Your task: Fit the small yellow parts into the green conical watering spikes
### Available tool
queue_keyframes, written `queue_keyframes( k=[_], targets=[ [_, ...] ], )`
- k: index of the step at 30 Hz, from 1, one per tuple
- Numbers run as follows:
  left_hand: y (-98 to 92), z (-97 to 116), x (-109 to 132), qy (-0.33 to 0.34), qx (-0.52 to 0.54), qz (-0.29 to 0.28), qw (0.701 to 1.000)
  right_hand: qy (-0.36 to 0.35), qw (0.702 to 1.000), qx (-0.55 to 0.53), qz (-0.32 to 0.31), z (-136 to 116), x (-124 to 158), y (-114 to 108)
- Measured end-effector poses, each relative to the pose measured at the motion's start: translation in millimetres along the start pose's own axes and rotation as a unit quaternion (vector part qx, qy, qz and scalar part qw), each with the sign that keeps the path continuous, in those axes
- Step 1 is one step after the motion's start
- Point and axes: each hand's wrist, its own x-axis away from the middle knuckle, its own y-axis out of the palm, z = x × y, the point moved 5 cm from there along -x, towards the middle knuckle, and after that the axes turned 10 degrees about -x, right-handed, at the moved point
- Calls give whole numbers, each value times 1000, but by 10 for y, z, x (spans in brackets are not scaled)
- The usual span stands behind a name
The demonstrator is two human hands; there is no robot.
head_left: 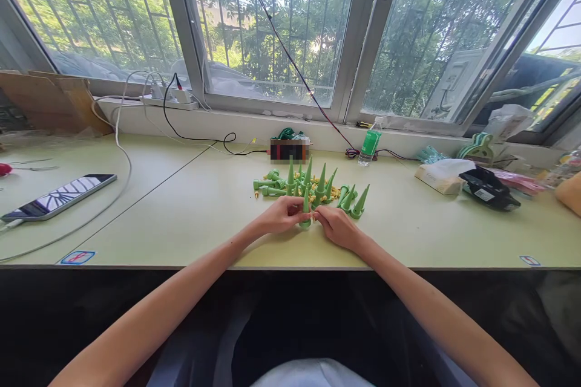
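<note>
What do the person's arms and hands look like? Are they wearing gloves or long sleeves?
No gloves! The left hand and right hand are bare. The left arm and right arm are slim, with no sleeves showing in the picture. The left arm has a tiny dark spot. I can't see any watch or bracelet.

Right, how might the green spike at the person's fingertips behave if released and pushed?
The green spike is probably stiff: its tapered point stands straight. Tall for its base, it might tip; looking round, it could then roll.
</note>
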Motion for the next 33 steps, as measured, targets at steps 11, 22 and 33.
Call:
queue_keyframes(
  k=[11,22,33],
  targets=[
    [-52,-25,-20,-55,150,21,987,-10,995,-72,64,-62,-9,-54],
    [-20,-75,-15,-66,237,-4,969,-47,993,-82,70,-51,-6,-72],
    [-17,32,21,-68,155,-35,985,-43,995,-64,56,-27,6,-55]
  ],
)
